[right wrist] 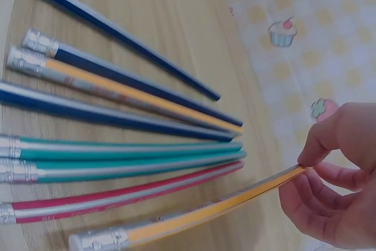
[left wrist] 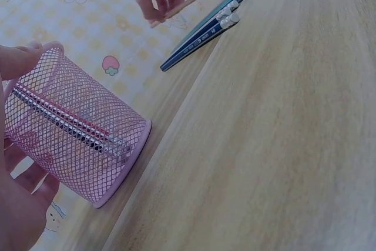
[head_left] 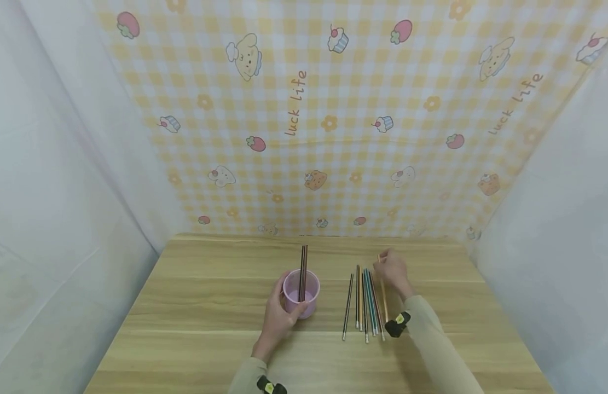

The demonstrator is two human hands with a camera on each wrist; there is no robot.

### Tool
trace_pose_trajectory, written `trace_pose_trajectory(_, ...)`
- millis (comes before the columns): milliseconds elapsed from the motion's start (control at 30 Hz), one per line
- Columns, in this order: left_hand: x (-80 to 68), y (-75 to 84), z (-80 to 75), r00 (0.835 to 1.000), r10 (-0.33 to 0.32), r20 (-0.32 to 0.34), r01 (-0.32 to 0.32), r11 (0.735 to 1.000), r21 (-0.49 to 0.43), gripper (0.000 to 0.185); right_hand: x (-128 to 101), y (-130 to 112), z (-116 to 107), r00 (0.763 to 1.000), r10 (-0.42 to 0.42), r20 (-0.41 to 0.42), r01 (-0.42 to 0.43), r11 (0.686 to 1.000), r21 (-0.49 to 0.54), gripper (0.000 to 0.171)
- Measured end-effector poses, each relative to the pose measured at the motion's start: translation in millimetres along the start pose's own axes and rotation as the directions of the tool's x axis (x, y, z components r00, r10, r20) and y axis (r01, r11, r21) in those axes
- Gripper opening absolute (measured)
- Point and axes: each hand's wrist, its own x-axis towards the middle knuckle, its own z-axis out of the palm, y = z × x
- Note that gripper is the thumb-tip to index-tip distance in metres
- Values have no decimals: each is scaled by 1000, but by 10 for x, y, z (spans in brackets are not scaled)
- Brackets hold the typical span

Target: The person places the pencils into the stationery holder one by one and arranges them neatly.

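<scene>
My left hand point(head_left: 276, 322) grips a pink mesh pen cup point(head_left: 311, 311) around its side, the thumb near the rim. A few pencils point(head_left: 303, 265) stand leaning inside the cup, their upper ends above the rim. To the right, my right hand point(head_left: 392, 269) pinches a yellow pencil point(right wrist: 217, 208) between thumb and fingers at its far end; its white eraser end points back toward me. Beside it on the table lie several pencils: two teal pencils point(right wrist: 129, 160), a red pencil point(right wrist: 129, 197), another yellow pencil point(right wrist: 135, 94) and dark blue pencils point(right wrist: 117, 30).
The wooden table point(head_left: 195, 306) reaches back to a yellow checked cloth point(head_left: 328, 158) printed with cartoon figures. White sheets hang at the left point(head_left: 62, 191) and at the right point(head_left: 545, 230). A dark band with a small device point(head_left: 397, 324) is on the right wrist.
</scene>
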Motion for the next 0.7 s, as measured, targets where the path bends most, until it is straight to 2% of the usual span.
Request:
trace_pose_trajectory(267, -7, 13, 7, 1000, -14, -3, 14, 1000, 1, 85, -38, -125, -58, 999, -28, -38, 28, 1000, 3, 40)
trace_pose_trajectory(567, 3, -17, 8, 1000, 18, -2, -18, 1000, -4, 85, -182, -415, -126, 979, -180, -97, 185, 982, 46, 37)
trace_pose_trajectory(700, 1, -33, 12, 1000, 24, -5, -24, 1000, -7, 85, -224, -523, -137, 971, -209, -120, 219, 973, 77, 36)
